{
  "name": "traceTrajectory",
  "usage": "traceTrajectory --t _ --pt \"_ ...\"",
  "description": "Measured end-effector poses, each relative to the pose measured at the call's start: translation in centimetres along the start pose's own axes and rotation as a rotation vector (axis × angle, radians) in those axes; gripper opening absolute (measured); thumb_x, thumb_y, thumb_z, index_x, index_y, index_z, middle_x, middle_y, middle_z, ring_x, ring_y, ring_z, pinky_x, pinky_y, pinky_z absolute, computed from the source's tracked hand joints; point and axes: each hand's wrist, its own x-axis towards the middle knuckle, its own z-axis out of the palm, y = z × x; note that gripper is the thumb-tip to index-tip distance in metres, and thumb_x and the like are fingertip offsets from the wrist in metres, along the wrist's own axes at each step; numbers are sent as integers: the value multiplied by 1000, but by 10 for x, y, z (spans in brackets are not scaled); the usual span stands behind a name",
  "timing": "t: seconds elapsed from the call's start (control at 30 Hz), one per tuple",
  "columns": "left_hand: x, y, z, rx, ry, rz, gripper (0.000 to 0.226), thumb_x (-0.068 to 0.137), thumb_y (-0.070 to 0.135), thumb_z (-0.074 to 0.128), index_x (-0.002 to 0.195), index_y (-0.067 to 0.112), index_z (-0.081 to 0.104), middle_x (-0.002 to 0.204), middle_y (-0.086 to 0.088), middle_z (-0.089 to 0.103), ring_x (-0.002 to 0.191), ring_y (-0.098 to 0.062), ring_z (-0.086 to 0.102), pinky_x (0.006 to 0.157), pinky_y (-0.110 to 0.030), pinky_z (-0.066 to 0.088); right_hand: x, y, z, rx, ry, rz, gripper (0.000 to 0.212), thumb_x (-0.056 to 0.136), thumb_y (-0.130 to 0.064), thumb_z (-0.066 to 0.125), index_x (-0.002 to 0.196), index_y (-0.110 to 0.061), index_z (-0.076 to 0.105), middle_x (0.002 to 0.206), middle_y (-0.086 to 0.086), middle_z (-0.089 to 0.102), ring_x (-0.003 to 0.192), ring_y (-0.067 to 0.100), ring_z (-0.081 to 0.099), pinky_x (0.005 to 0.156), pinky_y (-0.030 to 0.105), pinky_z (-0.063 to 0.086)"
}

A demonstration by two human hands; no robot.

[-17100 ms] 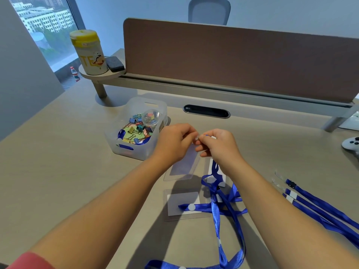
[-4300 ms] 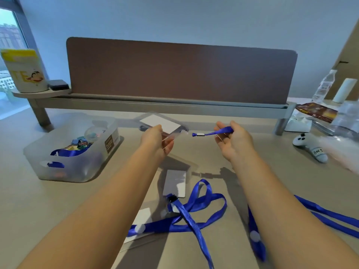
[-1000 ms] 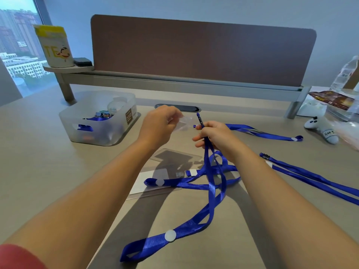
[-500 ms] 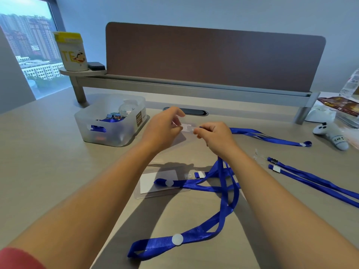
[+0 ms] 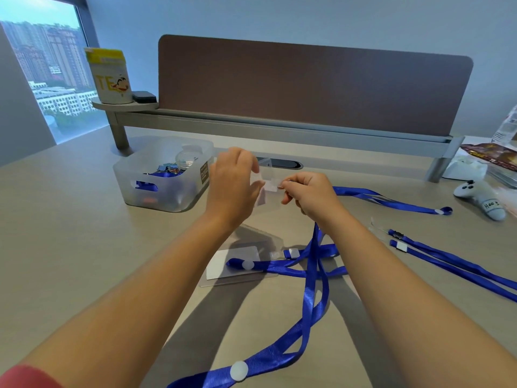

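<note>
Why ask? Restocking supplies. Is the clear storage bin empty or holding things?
Holding things: the clear storage bin shows blue strap, clips and a round clear container inside.

My left hand [image 5: 235, 189] holds a clear badge holder [image 5: 267, 201] above the desk [image 5: 70, 233]. My right hand [image 5: 310, 197] pinches the clip end of a blue lanyard [image 5: 310, 292] at the holder's top edge. The strap hangs down to the desk, beside a 2nd badge holder [image 5: 223, 266] lying flat. A translucent bin [image 5: 156, 196] stands left of my hands.
</note>
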Motion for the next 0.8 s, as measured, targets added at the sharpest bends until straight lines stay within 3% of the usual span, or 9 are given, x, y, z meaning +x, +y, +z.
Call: traceTrajectory --t 0.1,0.23,0.33,0.47,0.7,0.8 --pt "-1 -1 0 -42 -113 72 23 84 19 57 101 3 61 113 -18 62 104 -30 53 84 -27 36 1 -2 0 33 0 -9 25 93 -13 46 102 1 64 60 -1 53 30 -8 45 41 7 33" --pt "-4 0 -2 -115 -234 36 34 87 25 51 116 8 56 122 -13 61 106 -25 57 86 -29 44 1 -4 0 75 7 -24 25 93 -12 45 105 2 63 64 -2 53 41 -5 50 41 3 36" --pt "-3 2 -6 -202 -223 -9 34 86 23 53 117 8 56 118 -14 64 101 -25 60 83 -29 46 0 -4 0 80 11 -34 26 93 -12 46 107 1 63 70 -5 53 58 2 45 53 13 38" --pt "0 6 -10 -276 -213 -24 33 84 22 56 113 6 57 114 -15 66 98 -26 62 80 -28 46 0 -3 2 54 28 -50 26 92 -12 47 107 2 63 79 2 57 65 4 46 59 14 39" --pt "1 7 -12 -145 -258 17 29 82 19 59 106 4 59 112 -15 66 97 -27 62 83 -34 50 1 -5 6 -37 30 -97 26 92 -10 49 106 3 65 89 8 59 67 6 49 67 20 44" --pt "2 6 -13 -106 -253 54 28 82 19 59 103 1 61 108 -18 68 96 -29 63 82 -34 50 -1 -6 6 -112 34 -146 25 92 -8 48 105 3 66 91 9 59 81 15 52 76 26 43"
